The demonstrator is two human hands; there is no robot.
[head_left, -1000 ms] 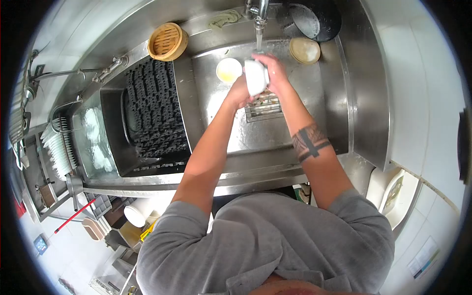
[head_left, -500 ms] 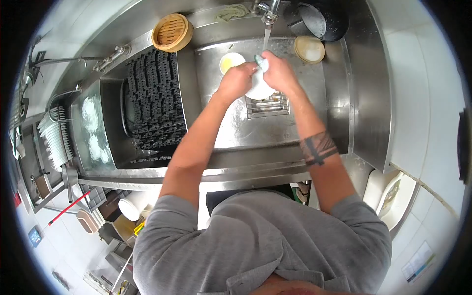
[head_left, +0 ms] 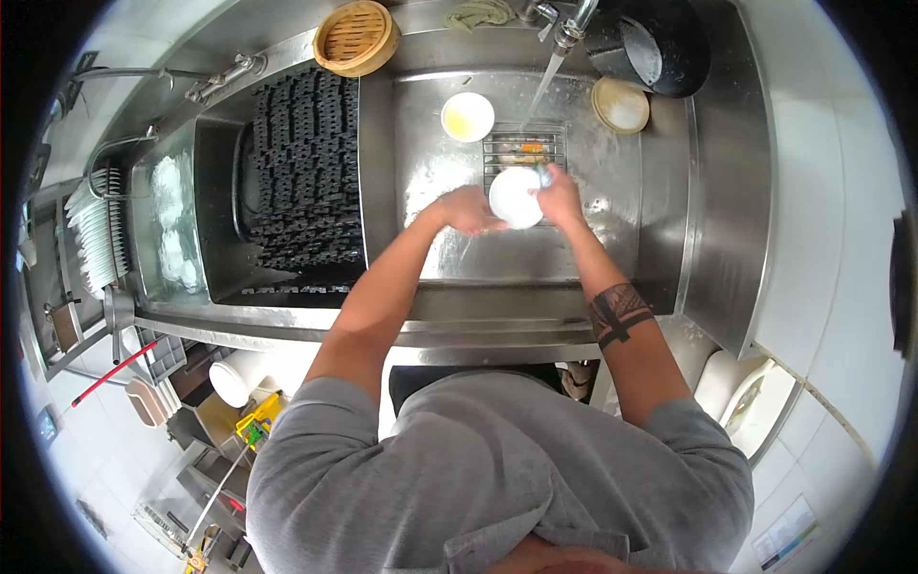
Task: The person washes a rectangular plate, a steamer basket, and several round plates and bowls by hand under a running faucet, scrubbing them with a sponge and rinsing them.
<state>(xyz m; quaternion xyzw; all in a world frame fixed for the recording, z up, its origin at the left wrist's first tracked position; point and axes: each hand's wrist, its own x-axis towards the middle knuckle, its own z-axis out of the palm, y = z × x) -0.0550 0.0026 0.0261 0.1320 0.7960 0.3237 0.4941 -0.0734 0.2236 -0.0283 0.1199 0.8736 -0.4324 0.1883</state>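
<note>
A round white bowl [head_left: 514,199] is held over the sink basin [head_left: 449,256], in front of the running tap [head_left: 568,36]. My left hand [head_left: 470,210] grips the bowl at its left edge, fingers partly under it. At the opposite rim, my right hand [head_left: 561,199] is closed on a small pale blue-green pad [head_left: 545,175], perhaps a sponge, pressed against the bowl; motion blurs it. Another white bowl [head_left: 468,117], with yellowish liquid inside, rests in the basin beyond my left hand. Partly behind the held bowl lies a wire drain rack [head_left: 497,150] with orange food scraps beneath.
A bamboo steamer [head_left: 356,38] sits on the back left ledge near a green cloth [head_left: 480,13]. Black ridged mats [head_left: 304,172] fill the left basin. At the back right are a round wooden-rimmed item [head_left: 621,105] and a black wok [head_left: 669,48]. Plates [head_left: 96,230] stand racked far left.
Both hands have drawn the bowl back from under the tap toward me. More of the wire rack shows, and the water now falls beyond the bowl. The view has shifted slightly.
</note>
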